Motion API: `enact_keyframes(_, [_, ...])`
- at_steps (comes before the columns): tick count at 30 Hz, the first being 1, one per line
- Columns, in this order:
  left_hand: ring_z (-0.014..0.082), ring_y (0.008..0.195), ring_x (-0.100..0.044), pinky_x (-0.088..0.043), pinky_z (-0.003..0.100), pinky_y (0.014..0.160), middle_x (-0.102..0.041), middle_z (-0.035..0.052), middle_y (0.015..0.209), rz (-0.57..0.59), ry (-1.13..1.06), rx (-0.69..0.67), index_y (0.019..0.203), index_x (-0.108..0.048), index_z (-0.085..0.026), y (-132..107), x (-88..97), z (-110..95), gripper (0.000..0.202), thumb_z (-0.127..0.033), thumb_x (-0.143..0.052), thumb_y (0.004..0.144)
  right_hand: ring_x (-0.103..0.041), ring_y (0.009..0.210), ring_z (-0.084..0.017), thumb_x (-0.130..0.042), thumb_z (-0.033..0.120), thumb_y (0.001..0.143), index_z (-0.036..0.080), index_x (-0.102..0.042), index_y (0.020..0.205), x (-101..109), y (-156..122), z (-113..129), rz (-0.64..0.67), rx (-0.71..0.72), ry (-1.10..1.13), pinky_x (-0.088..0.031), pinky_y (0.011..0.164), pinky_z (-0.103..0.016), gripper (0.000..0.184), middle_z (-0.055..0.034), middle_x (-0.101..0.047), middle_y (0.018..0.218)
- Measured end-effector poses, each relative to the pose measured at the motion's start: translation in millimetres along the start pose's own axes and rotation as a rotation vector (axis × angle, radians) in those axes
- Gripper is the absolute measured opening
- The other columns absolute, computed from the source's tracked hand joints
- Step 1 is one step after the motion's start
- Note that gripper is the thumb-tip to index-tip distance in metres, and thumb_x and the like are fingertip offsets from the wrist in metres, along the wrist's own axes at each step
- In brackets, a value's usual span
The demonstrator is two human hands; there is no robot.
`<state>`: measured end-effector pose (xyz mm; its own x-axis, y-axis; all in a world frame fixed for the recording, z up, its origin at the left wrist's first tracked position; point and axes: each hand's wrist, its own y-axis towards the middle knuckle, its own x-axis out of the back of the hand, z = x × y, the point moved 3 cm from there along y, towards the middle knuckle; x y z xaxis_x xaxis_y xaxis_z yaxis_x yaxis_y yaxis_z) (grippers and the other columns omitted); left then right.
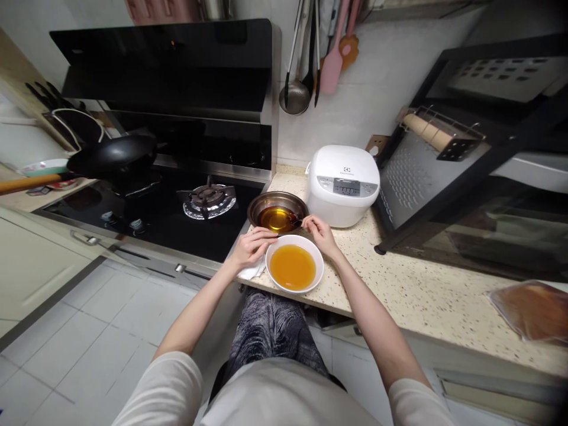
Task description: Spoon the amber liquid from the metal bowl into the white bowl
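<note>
White bowl [268,273]; behind, dark spoon [288,228], axis left-right, in pinching right hand [322,234]; left hand [252,245] grip unclear.

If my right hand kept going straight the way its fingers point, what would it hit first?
Most likely the metal bowl of amber liquid. Your right hand points left and away, and the bowl's near rim lies just beyond it. Depth is hard to judge, so the hand might pass above the rim.

Home kitchen: gas hob [208,201], rice cooker [344,184].
</note>
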<state>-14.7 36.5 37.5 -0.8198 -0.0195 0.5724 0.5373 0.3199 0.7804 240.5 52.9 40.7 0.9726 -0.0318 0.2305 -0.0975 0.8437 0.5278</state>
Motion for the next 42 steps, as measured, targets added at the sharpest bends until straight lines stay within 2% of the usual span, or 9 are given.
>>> enact_keyframes(10, [0.0227, 0.112, -0.067, -0.058, 0.043, 0.093, -0.075, 0.0098, 0.117, 0.017, 0.011, 0.013, 0.120, -0.072, -0.020, 1, 1.5, -1, 0.032, -0.018, -0.046, 0.101, -0.050, 0.067, -0.016, -0.061, 0.066, 0.086, 0.021, -0.056, 0.069, -3, 1, -10, 0.079, -0.154, 0.340, -0.045, 0.060, -0.029, 0.049, -0.0039, -0.060, 0.079])
enact_keyframes(21, [0.0231, 0.113, -0.068, -0.058, 0.044, 0.094, -0.076, 0.0101, 0.116, 0.020, -0.007, 0.031, 0.119, -0.073, -0.020, 1, 1.2, -1, 0.032, -0.020, -0.046, 0.101, -0.053, 0.062, -0.013, -0.066, 0.066, 0.083, 0.021, -0.052, 0.069, -7, 0, -7, 0.025, -0.222, 0.481, -0.049, 0.060, -0.030, 0.049, -0.0023, -0.059, 0.081])
enact_keyframes(30, [0.0227, 0.113, -0.067, -0.058, 0.043, 0.094, -0.075, 0.0097, 0.117, 0.015, 0.013, 0.013, 0.120, -0.073, -0.020, 0, 1.2, 0, 0.032, -0.019, -0.047, 0.101, -0.053, 0.066, -0.016, -0.069, 0.056, 0.085, 0.022, -0.050, 0.069, 9, 2, 6, -0.082, -0.162, 0.574, -0.049, 0.062, -0.032, 0.042, -0.0036, -0.058, 0.081])
enact_keyframes(42, [0.0232, 0.112, -0.067, -0.058, 0.045, 0.094, -0.075, 0.0103, 0.117, 0.024, 0.007, 0.020, 0.120, -0.073, -0.020, 0, 0.9, 0, 0.034, -0.020, -0.045, 0.101, -0.042, 0.061, -0.018, -0.068, 0.061, 0.082, 0.024, -0.045, 0.064, 38, 6, 26, -0.142, -0.133, 0.562, -0.041, 0.050, -0.032, 0.047, -0.0028, -0.045, 0.069])
